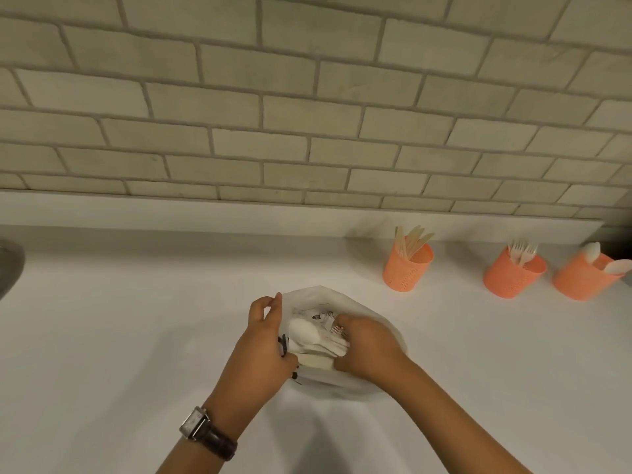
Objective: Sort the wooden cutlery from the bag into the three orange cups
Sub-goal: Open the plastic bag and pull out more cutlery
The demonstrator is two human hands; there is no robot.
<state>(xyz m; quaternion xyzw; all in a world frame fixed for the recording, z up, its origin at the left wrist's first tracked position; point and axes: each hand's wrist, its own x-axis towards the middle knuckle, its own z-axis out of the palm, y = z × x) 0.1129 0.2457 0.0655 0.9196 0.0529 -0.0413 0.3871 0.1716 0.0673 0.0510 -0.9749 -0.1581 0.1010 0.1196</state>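
Head view, counter scene. I see a white bag (369, 316) lying open on the white counter (136, 319), well in front of three orange cups set in a row near the tiled wall (307, 114). The left cup (407, 268) holds knives (412, 241), the middle cup (513, 275) holds forks (521, 253), and the right cup (581, 278) holds spoons (612, 265). The left hand (263, 343), with a watch (201, 429) on its wrist, grips the bag's left edge, thumb and fingers curled on the plastic. The right hand (366, 350) is inside the bag mouth, fingers bent down among pale cutlery (314, 340); I cannot tell whether they pinch any one piece. A spoon bowl shows uppermost in the bundle, between the two hands.
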